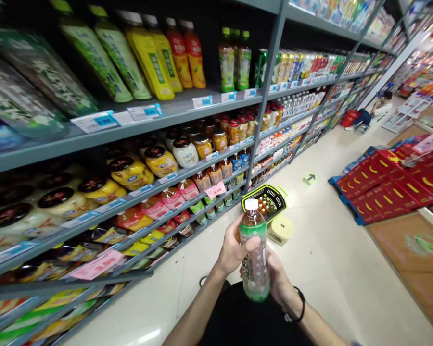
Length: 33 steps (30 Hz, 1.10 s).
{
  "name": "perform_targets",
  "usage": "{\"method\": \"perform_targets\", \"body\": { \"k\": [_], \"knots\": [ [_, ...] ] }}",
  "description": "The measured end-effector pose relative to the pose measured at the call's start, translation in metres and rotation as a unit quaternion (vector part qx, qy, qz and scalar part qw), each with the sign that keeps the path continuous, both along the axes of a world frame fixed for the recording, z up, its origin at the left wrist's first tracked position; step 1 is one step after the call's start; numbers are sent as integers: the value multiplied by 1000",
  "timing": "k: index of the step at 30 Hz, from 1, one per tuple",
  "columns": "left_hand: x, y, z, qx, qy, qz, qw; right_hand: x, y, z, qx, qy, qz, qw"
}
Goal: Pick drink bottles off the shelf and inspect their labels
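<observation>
Upright in front of my body is a drink bottle with a white cap and a green label. My left hand wraps its upper part, the thumb lying across the label. Against the bottle's right side rests my right hand, its fingers partly hidden behind the bottle. A dark band circles the right wrist. Beyond the bottle, a black basket with a yellow-green rim stands on the floor with several bottles inside. Beside it sits a pale yellow stool.
Grey shelving runs along the left, holding bottles, jars and packets. Red cartons stand on a blue pallet to the right, by a cardboard box. Farther down the aisle a person is low by the shelves.
</observation>
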State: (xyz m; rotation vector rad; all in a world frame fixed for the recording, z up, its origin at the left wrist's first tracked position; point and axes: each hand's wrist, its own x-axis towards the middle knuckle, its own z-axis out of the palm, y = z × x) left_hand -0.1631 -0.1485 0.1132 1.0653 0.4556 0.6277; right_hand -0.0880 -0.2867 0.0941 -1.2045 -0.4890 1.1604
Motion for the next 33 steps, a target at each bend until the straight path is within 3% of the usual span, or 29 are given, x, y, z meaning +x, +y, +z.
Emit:
{"method": "perform_targets", "body": {
  "k": [3,6,13,19,24,26,29,31,33],
  "knots": [
    [29,-34,2,-43,-21,3,999,25,-40,0,-2,181,83,980],
    [57,-60,4,-78,-54,-29,995,44,-73,-5,15,204,77,976],
    [98,-104,15,-27,-119,-91,988,74,-130,-17,11,23,-81,996],
    [109,-125,27,19,-100,-81,992,90,-147,-18,40,-197,-204,958],
    [117,-134,24,17,-104,-39,994,97,-153,-19,32,-255,-248,934],
    [119,-137,23,-8,-110,-23,994,99,-155,-17,18,-203,-201,958],
    [117,-139,24,-49,-123,-42,990,102,-160,-15,46,1,-40,998],
    [114,-139,27,-63,-135,-63,987,104,-164,-13,69,113,50,990],
    [113,-137,31,-68,-139,-79,985,104,-167,-13,84,136,78,984]
  ]
}}
